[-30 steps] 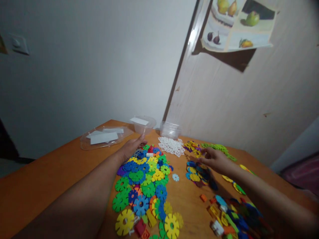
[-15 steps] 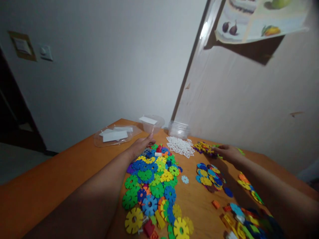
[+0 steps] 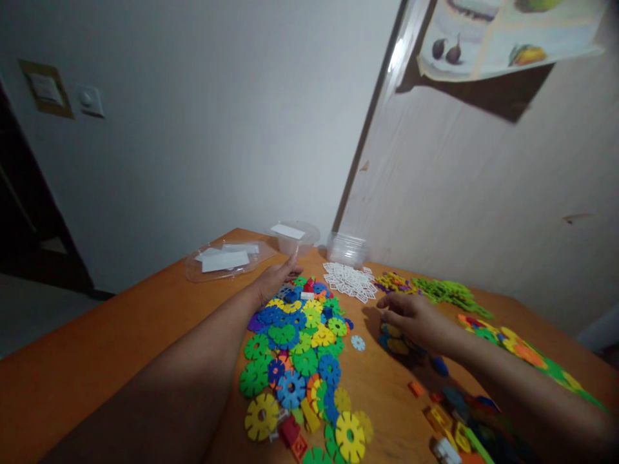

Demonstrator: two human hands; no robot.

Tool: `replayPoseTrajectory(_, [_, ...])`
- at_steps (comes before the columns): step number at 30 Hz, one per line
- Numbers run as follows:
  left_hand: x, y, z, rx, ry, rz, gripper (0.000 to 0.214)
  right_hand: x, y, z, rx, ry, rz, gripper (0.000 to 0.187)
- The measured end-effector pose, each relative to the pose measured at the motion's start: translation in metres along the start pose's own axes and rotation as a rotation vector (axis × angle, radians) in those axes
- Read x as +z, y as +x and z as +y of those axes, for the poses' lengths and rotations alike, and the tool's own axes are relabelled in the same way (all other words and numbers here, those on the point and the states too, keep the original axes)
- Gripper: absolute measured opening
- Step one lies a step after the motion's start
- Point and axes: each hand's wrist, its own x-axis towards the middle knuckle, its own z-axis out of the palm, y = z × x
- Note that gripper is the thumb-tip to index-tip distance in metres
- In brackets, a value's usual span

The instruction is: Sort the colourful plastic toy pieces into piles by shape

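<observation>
My left hand (image 3: 275, 282) rests at the far end of a big pile of coloured gear-shaped plastic discs (image 3: 300, 361), fingers loosely extended, holding nothing I can see. My right hand (image 3: 411, 317) hovers palm down over a small heap of blue and yellow discs (image 3: 394, 341), fingers curled slightly and apart. A patch of white snowflake pieces (image 3: 349, 282) lies just beyond both hands. A lone pale blue disc (image 3: 358, 343) sits between the two piles.
On the orange table (image 3: 120, 335) stand a clear lid with white cards (image 3: 227, 261), a clear tub (image 3: 294, 237) and a stack of clear cups (image 3: 347, 249). Yellow-purple pieces (image 3: 394, 281), green pieces (image 3: 447, 293) and mixed bricks (image 3: 459, 425) lie to the right.
My right hand drew back from the yellow-purple pieces at the far side toward me, and now hovers over the blue and yellow discs. My left hand has stayed put.
</observation>
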Motion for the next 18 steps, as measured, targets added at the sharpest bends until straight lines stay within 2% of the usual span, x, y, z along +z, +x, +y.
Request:
replayPoseTrajectory(3, [0.000, 0.000, 0.001, 0.000, 0.006, -0.002, 0.093, 0.005, -0.007, -0.023, -0.055, 0.001, -0.089, 0.029])
replayPoseTrajectory(7, [0.001, 0.001, 0.000, 0.005, 0.018, 0.001, 0.094, 0.020, -0.012, -0.042, -0.102, 0.057, -0.145, 0.026])
replayPoseTrajectory(11, [0.003, 0.001, 0.000, -0.002, -0.002, -0.016, 0.093, 0.033, -0.010, -0.055, -0.159, -0.010, -0.170, 0.037])
replayPoseTrajectory(14, [0.006, 0.000, 0.001, -0.011, -0.006, -0.035, 0.095, 0.038, -0.006, -0.062, -0.209, -0.072, -0.190, 0.035])
replayPoseTrajectory(18, [0.011, -0.001, 0.002, -0.014, -0.006, -0.045, 0.094, 0.041, -0.003, -0.064, -0.206, -0.101, -0.190, 0.036])
